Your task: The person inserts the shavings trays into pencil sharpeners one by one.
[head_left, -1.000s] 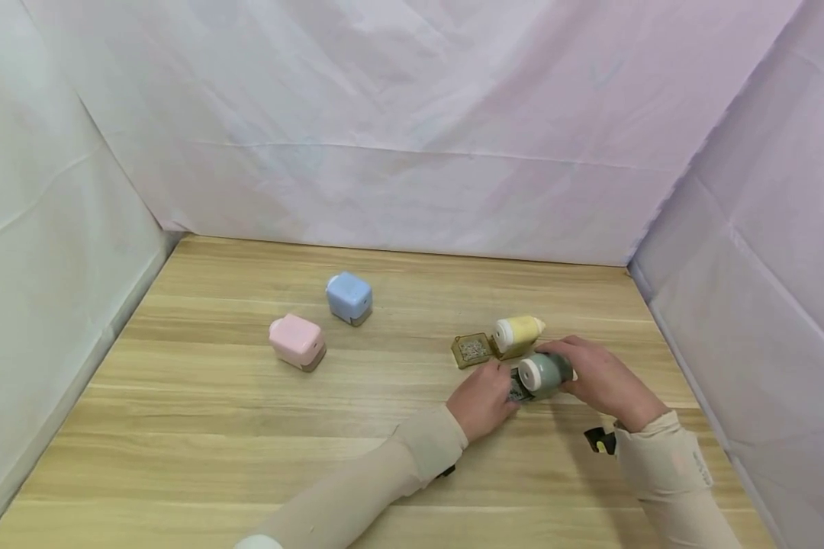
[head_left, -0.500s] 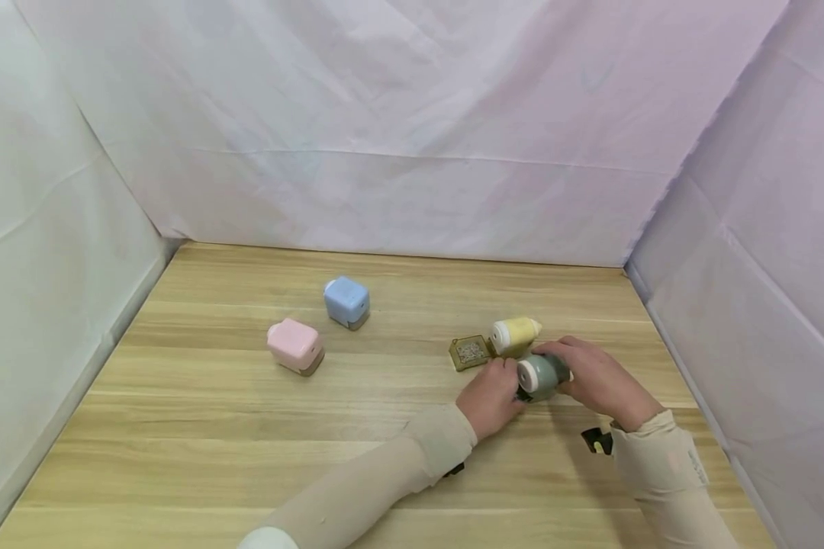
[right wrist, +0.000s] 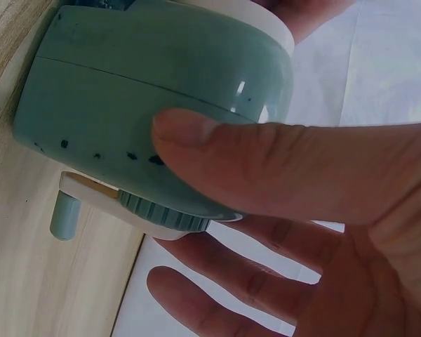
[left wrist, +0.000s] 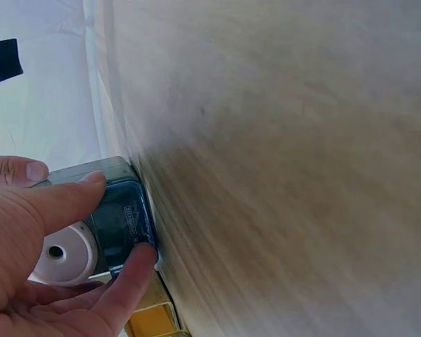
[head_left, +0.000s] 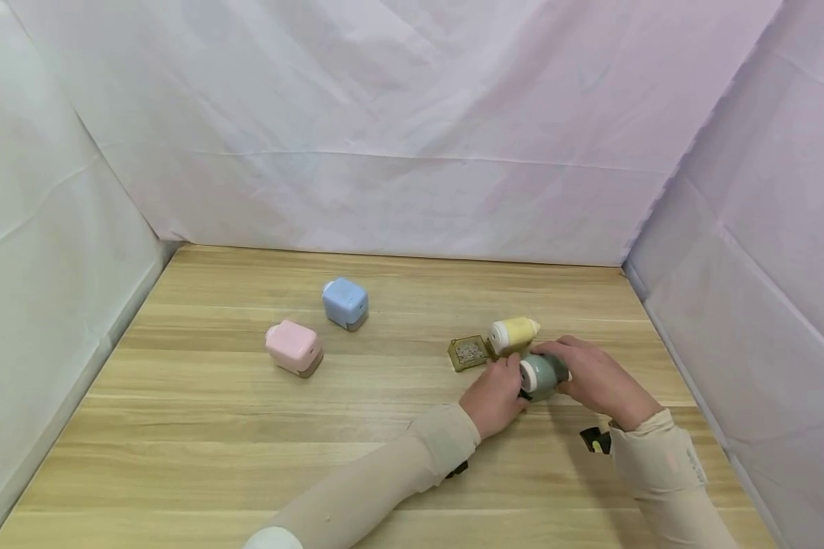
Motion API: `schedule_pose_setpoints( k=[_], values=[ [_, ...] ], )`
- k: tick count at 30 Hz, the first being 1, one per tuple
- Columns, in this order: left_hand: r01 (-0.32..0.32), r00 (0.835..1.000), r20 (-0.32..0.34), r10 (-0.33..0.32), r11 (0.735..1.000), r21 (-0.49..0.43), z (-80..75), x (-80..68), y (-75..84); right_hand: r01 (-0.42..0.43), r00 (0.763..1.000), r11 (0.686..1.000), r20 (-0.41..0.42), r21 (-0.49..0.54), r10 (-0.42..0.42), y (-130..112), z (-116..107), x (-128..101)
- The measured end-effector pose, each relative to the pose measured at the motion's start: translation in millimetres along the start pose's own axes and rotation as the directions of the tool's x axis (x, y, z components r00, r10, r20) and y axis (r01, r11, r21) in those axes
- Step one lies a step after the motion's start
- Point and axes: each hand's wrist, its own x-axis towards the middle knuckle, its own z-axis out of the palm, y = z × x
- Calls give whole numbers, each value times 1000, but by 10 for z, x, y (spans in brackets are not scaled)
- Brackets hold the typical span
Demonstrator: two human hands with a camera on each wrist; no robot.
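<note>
Four sharpeners on the counter (head_left: 247,473) — pink (head_left: 293,348), blue (head_left: 346,303), yellow (head_left: 514,334), and green (head_left: 542,374), gripped by both hands (head_left: 496,396) (head_left: 599,381).

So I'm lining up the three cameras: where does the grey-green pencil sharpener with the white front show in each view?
Head: the grey-green pencil sharpener with the white front lies right of centre on the wooden table, between both hands.
Left wrist: lower left, pinched by the left hand.
Right wrist: it fills the upper left, under the right hand's thumb.
Shared landmark: its white front face, seen in all three views.
</note>
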Motion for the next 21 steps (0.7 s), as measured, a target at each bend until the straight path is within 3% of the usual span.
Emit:
schedule_pose_setpoints(
  k=[8, 14, 21],
  values=[
    [-16, 999, 28, 19, 994, -108, -58, -46, -63, 3, 1000, 1000, 0, 1, -3, 0, 1, 7],
    [-5, 999, 41, 8, 998, -63, -203, -107, -66, 13, 1000, 1000, -11, -5, -13, 10, 2, 11],
    [-3, 1000, 13, 2, 997, 79, -322, -165, -71, 1, 1000, 1000, -4, -2, -1, 8, 4, 17]
  ],
)
